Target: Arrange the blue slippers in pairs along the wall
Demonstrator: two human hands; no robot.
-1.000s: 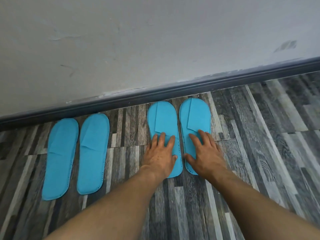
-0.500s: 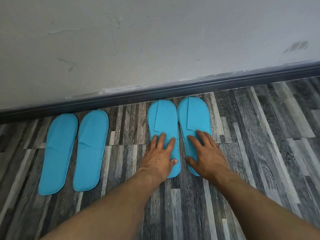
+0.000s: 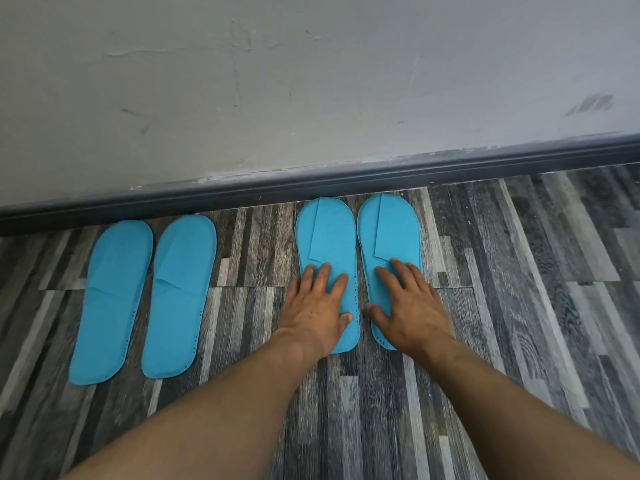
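Note:
Two pairs of flat blue slippers lie on the floor with their toes toward the wall. The left pair, one slipper [image 3: 111, 299] beside the other [image 3: 180, 292], lies untouched. On the right pair, my left hand [image 3: 317, 306] rests flat with spread fingers on the left slipper [image 3: 327, 237], and my right hand [image 3: 412, 306] rests flat on the right slipper [image 3: 389, 230]. Both palms press on the heel halves, which they partly hide. The toes of this pair almost touch the skirting.
A dark skirting board [image 3: 311, 185] runs along the foot of the grey-white wall [image 3: 311, 81]. The floor [image 3: 519, 289] is grey striped wood-look planks. A gap of floor separates the two pairs.
The right pair has slid a little closer to the skirting under my hands. The view has shifted slightly; the left pair stays in place.

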